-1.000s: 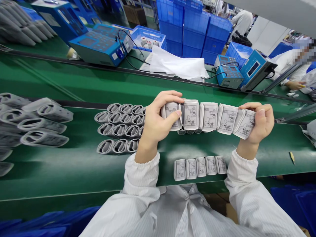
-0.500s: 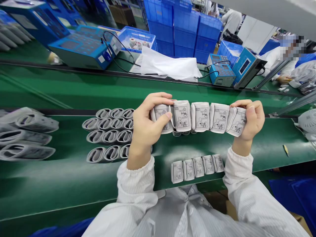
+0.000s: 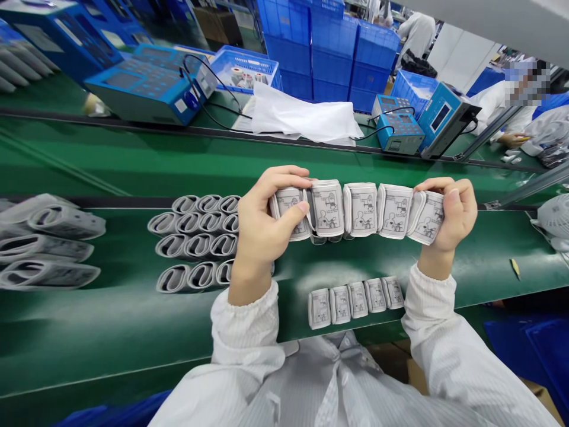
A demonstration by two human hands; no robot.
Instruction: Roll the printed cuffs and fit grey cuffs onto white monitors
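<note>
Between my two hands hangs a row of several rolled wrist cuffs (image 3: 360, 209), light grey with printed drawings of a hand and a person's upper body facing me. My left hand (image 3: 263, 219) pinches the left end, thumb across the front of the last cuff. At the other end, my right hand (image 3: 454, 214) grips the outermost cuff, which tilts. Below them, near the bench edge, lies a second row of cuffs (image 3: 357, 299), printed faces up. Left of my left hand stand several rows of rolled cuffs (image 3: 191, 249), some partly hidden behind that hand.
Larger rolled cuffs (image 3: 47, 243) lie at far left on the green bench (image 3: 124, 332). On the shelf behind are blue test devices (image 3: 151, 83), white sheets (image 3: 306, 115) and a blue basket (image 3: 244, 65). Blue crates (image 3: 329, 53) are stacked beyond. A co-worker (image 3: 498, 101) sits at right.
Almost nothing differs; both hands keep the row of cuffs in the same place. The co-worker's hand at right has shifted slightly.
</note>
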